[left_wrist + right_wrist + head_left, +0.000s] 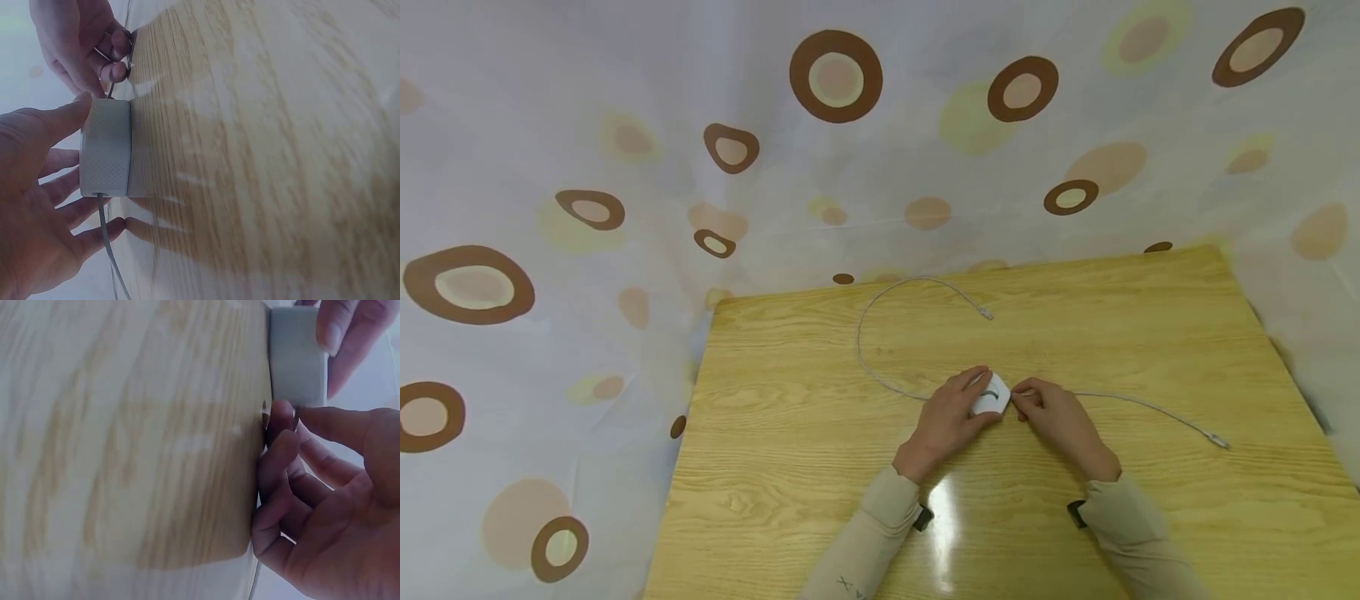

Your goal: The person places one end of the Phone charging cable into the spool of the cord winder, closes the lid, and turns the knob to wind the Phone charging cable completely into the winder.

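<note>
A white six-sided case (988,407) with a curved slot on top stands on the wooden table, a thin grey cable coming out of opposite sides. My left hand (947,421) grips it, thumb on one side and fingers on the other. In the left wrist view the case (106,150) shows a textured side wall, where the cable (107,237) leaves through a small hole. Right at the other side, my right hand (1062,421) pinches the cable between thumb and index finger, close against the case (297,356). Its other fingers are curled.
On the left, the cable (859,333) loops toward the table's back edge and ends in a plug (985,312). The right-hand length (1142,402) runs out to another plug (1217,440). A patterned curtain (895,167) surrounds the table (775,467) at the back and sides.
</note>
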Available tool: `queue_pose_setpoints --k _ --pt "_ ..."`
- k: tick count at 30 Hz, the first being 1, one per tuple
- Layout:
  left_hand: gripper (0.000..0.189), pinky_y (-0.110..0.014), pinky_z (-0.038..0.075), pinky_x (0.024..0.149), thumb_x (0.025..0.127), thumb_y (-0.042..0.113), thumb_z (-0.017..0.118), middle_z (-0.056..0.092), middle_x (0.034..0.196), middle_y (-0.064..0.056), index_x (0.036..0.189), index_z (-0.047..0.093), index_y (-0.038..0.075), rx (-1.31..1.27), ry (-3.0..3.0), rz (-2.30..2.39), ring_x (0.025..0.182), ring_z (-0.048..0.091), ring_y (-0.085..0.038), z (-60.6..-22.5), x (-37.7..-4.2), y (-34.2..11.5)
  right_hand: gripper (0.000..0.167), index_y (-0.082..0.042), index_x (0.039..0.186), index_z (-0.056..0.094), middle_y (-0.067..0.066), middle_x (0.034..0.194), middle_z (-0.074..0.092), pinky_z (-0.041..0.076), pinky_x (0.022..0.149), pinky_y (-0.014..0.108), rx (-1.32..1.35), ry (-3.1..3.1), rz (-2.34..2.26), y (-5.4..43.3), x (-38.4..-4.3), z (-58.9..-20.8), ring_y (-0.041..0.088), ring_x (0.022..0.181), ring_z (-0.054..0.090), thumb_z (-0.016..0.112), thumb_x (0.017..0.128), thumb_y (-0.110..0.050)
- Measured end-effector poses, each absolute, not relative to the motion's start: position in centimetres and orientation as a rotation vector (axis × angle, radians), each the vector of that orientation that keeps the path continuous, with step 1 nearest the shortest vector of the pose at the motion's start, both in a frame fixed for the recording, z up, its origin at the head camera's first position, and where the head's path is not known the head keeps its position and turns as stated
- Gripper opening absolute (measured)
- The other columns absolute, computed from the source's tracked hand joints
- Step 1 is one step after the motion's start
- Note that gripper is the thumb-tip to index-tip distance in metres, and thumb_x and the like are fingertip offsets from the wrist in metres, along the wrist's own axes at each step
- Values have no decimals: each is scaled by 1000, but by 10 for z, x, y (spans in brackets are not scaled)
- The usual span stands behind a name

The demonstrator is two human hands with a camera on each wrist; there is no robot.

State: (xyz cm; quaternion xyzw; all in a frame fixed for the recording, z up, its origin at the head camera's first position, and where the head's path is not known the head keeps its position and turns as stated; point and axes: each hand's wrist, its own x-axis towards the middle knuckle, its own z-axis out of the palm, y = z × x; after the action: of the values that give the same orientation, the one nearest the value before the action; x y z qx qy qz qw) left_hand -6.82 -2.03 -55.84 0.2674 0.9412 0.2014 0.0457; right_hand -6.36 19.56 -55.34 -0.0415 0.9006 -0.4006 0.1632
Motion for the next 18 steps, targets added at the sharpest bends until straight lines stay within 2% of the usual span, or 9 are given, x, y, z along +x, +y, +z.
queue_pose_setpoints --k 13,18 --pt "67 -32 49 116 105 49 62 48 165 -1 159 48 12 814 2888 624 149 52 -18 -561 -69 -21 29 -5 115 72 0 74 70 40 60 28 -93 2643 -1130 191 -62 -563 11 58 51 56 111 -28" --pt "67 -31 50 115 104 48 63 49 164 0 159 48 12 814 2895 616 147 53 -18 -562 -68 -20 28 -4 115 72 1 74 71 40 60 28 -53 2636 -1131 195 -62 -561 12 60 53 58 110 -27"
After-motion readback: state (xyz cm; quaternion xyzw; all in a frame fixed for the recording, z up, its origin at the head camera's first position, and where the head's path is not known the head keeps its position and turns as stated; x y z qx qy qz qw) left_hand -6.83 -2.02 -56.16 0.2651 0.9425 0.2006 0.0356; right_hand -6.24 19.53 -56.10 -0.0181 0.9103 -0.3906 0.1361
